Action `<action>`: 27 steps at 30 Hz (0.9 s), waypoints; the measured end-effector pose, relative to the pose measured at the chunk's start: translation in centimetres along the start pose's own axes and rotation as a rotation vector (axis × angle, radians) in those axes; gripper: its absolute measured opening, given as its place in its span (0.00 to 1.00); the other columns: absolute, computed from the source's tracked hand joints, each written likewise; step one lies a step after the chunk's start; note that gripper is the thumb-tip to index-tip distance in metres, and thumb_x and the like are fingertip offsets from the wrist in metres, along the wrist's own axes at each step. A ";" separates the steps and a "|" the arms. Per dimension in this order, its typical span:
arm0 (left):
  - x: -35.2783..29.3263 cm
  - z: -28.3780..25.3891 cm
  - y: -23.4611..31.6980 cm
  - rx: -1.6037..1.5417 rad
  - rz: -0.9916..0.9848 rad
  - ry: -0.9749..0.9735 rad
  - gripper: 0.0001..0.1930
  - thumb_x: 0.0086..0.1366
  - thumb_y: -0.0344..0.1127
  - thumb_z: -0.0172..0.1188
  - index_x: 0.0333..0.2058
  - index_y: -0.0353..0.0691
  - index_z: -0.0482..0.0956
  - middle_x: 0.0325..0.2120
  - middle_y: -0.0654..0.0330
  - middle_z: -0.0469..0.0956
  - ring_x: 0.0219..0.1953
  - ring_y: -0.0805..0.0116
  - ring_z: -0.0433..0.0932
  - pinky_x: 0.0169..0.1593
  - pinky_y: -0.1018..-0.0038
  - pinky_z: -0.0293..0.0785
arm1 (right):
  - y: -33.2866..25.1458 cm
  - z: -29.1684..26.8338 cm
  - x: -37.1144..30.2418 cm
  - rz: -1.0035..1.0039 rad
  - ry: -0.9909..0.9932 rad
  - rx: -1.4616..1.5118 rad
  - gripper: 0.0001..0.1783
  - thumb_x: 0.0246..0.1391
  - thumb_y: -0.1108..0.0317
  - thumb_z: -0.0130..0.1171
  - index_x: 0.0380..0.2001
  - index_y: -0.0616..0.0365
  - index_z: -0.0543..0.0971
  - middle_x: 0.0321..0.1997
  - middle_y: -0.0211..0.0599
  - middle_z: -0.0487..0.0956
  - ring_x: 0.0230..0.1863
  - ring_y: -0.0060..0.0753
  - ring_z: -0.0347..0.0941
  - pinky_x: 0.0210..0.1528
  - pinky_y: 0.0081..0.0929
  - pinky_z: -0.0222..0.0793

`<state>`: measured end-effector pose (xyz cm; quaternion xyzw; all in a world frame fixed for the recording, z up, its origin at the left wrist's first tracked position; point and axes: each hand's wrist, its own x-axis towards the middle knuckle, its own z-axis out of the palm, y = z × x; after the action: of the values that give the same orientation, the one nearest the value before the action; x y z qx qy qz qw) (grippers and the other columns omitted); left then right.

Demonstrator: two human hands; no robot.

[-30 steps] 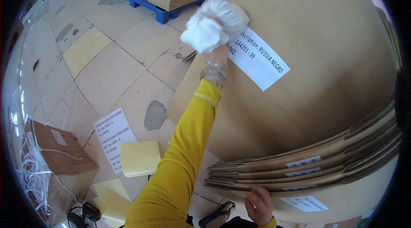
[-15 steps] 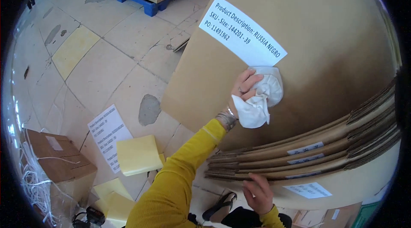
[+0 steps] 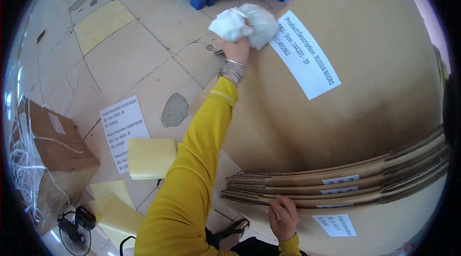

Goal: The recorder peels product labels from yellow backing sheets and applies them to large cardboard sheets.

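We clench a bunched white cloth in our left hand, right hand loosely spread, seemingly empty; dragging sideways could peel the rectangular white paper label.

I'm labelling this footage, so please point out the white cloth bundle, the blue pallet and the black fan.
White cloth bundle (image 3: 255,24): head view, on its rounded part.
Blue pallet (image 3: 198,1): head view, on its near corner block.
Black fan (image 3: 75,233): head view, middle of its round face.
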<state>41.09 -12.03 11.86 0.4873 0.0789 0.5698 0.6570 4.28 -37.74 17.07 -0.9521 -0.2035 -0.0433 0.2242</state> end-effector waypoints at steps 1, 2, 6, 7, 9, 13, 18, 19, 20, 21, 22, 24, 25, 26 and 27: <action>0.9 -2.6 -1.0 0.011 -0.002 0.020 0.14 0.55 0.33 0.57 0.41 0.40 0.74 0.34 0.57 0.77 0.39 0.60 0.74 0.43 0.68 0.69 | -0.7 0.3 1.1 0.010 0.019 0.027 0.12 0.39 0.78 0.62 0.33 0.59 0.78 0.43 0.45 0.73 0.41 0.46 0.71 0.43 0.36 0.68; 1.2 -6.2 -2.8 0.321 -0.046 -0.108 0.15 0.56 0.34 0.57 0.42 0.41 0.74 0.35 0.56 0.77 0.40 0.59 0.74 0.44 0.69 0.69 | -1.5 0.6 2.8 -0.032 0.054 0.029 0.12 0.39 0.78 0.61 0.32 0.61 0.78 0.42 0.45 0.73 0.41 0.46 0.71 0.44 0.36 0.68; -4.7 -21.9 -2.3 0.483 -0.253 -0.227 0.18 0.51 0.37 0.61 0.41 0.39 0.75 0.41 0.56 0.75 0.48 0.60 0.72 0.51 0.67 0.67 | -3.6 1.6 15.7 -0.264 0.388 -0.013 0.10 0.41 0.79 0.61 0.32 0.65 0.77 0.45 0.48 0.73 0.48 0.47 0.70 0.51 0.36 0.65; -6.4 -26.4 -1.0 0.497 -0.237 -0.328 0.17 0.51 0.34 0.61 0.41 0.38 0.75 0.40 0.58 0.77 0.44 0.59 0.74 0.48 0.68 0.69 | -4.5 1.9 20.5 -0.331 0.460 -0.062 0.10 0.42 0.78 0.60 0.33 0.65 0.77 0.48 0.50 0.72 0.51 0.50 0.68 0.53 0.38 0.63; -9.3 -32.2 4.4 0.305 -0.792 -0.252 0.17 0.46 0.28 0.63 0.39 0.36 0.76 0.35 0.59 0.78 0.38 0.66 0.76 0.44 0.71 0.71 | -5.3 2.5 29.3 -0.510 0.462 -0.218 0.18 0.44 0.72 0.60 0.42 0.63 0.74 0.56 0.45 0.66 0.61 0.50 0.56 0.61 0.46 0.50; -14.4 -38.8 7.3 0.413 -0.806 -0.576 0.18 0.45 0.28 0.64 0.38 0.37 0.76 0.33 0.61 0.78 0.36 0.68 0.76 0.43 0.70 0.71 | -5.3 3.4 39.3 -0.530 0.177 -0.928 0.22 0.50 0.58 0.53 0.47 0.57 0.72 0.54 0.38 0.69 0.61 0.45 0.55 0.61 0.53 0.46; -19.0 -39.1 10.7 0.223 -1.308 -0.777 0.18 0.45 0.33 0.67 0.38 0.42 0.77 0.32 0.61 0.78 0.38 0.70 0.75 0.45 0.72 0.70 | -3.3 5.9 44.1 -0.687 0.061 -1.152 0.18 0.47 0.56 0.50 0.24 0.58 0.81 0.31 0.47 0.79 0.35 0.46 0.75 0.49 0.46 0.60; -18.8 -37.7 10.8 0.321 -1.283 -0.901 0.18 0.44 0.35 0.68 0.36 0.43 0.77 0.31 0.62 0.78 0.35 0.71 0.75 0.42 0.72 0.71 | -1.7 5.4 44.9 -0.516 -0.003 -1.173 0.18 0.48 0.55 0.50 0.25 0.58 0.81 0.29 0.49 0.78 0.35 0.47 0.75 0.44 0.43 0.63; -19.3 -37.5 11.1 0.254 -1.301 -0.855 0.15 0.45 0.36 0.68 0.34 0.42 0.78 0.28 0.63 0.78 0.32 0.71 0.76 0.39 0.72 0.72 | -4.2 6.0 43.7 -0.529 -0.079 -1.123 0.18 0.49 0.54 0.51 0.28 0.57 0.81 0.28 0.49 0.78 0.36 0.47 0.74 0.42 0.41 0.65; -19.4 -37.2 10.6 0.172 -1.283 -0.859 0.13 0.45 0.37 0.68 0.31 0.42 0.79 0.26 0.63 0.79 0.28 0.71 0.76 0.36 0.72 0.72 | -2.4 5.7 43.6 -0.637 0.070 -0.963 0.17 0.50 0.54 0.52 0.35 0.56 0.78 0.34 0.46 0.77 0.40 0.45 0.72 0.43 0.41 0.64; -19.4 -37.7 10.4 0.271 -1.262 -0.948 0.13 0.45 0.40 0.68 0.27 0.41 0.79 0.25 0.63 0.79 0.27 0.72 0.75 0.34 0.72 0.71 | -2.1 7.8 41.7 -0.765 0.269 -0.880 0.19 0.49 0.56 0.54 0.42 0.54 0.75 0.42 0.45 0.74 0.44 0.45 0.69 0.43 0.41 0.63; -19.4 -40.9 9.6 0.232 -1.345 -0.946 0.14 0.46 0.45 0.67 0.26 0.41 0.80 0.25 0.64 0.78 0.28 0.73 0.75 0.32 0.72 0.71 | -3.8 14.5 36.0 -0.684 0.214 -0.747 0.20 0.49 0.57 0.55 0.45 0.52 0.74 0.44 0.45 0.73 0.46 0.46 0.68 0.45 0.40 0.63; -19.3 -42.6 9.9 0.260 -1.369 -0.899 0.14 0.46 0.45 0.67 0.26 0.41 0.80 0.25 0.64 0.78 0.28 0.73 0.75 0.32 0.72 0.71 | -1.1 18.8 33.2 -0.586 0.012 -0.513 0.20 0.49 0.57 0.55 0.45 0.52 0.74 0.45 0.45 0.73 0.46 0.49 0.68 0.48 0.40 0.63; -19.3 -43.8 10.0 0.282 -1.497 -0.904 0.17 0.49 0.46 0.65 0.31 0.39 0.78 0.27 0.63 0.77 0.31 0.75 0.75 0.34 0.73 0.72 | 1.7 23.8 28.8 -0.518 -0.052 -0.258 0.24 0.49 0.55 0.56 0.48 0.54 0.72 0.48 0.46 0.72 0.49 0.51 0.67 0.52 0.39 0.61; -19.4 -46.2 11.0 0.325 -1.633 -0.861 0.20 0.52 0.47 0.64 0.37 0.36 0.76 0.30 0.62 0.77 0.33 0.76 0.74 0.36 0.75 0.73 | -2.0 27.0 23.0 -0.184 -0.413 -0.164 0.31 0.45 0.51 0.59 0.50 0.58 0.70 0.54 0.50 0.68 0.55 0.51 0.62 0.56 0.37 0.58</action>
<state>-3.31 -4.00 -12.54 0.5357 0.2253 -0.3155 0.7501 24.27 -15.63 -2.34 -0.9331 -0.3270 0.1158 0.0949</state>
